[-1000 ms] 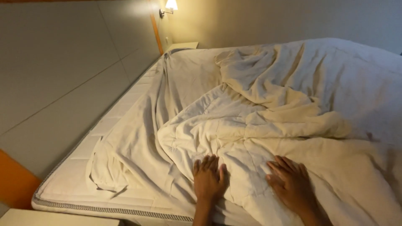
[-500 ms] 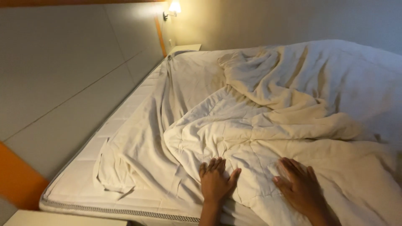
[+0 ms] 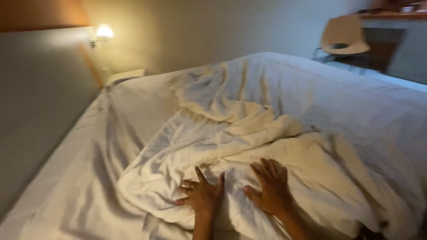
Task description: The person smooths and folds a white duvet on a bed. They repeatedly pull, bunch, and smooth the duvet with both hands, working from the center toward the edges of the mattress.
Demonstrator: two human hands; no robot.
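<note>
A wide bed (image 3: 53, 178) fills most of the frame, running from the lower left corner up toward the upper right. Its pale fitted sheet (image 3: 89, 146) lies bare along the left side, creased in long folds that run toward the top of the frame. A crumpled white duvet (image 3: 249, 133) lies directly on the sheet, bunched in thick rolls across the centre and lower middle of the frame and spreading smoother over the right half up to the far edge. The duvet's near rounded fold sits at lower centre, its edge resting on the sheet at about the lower left of centre.
</note>
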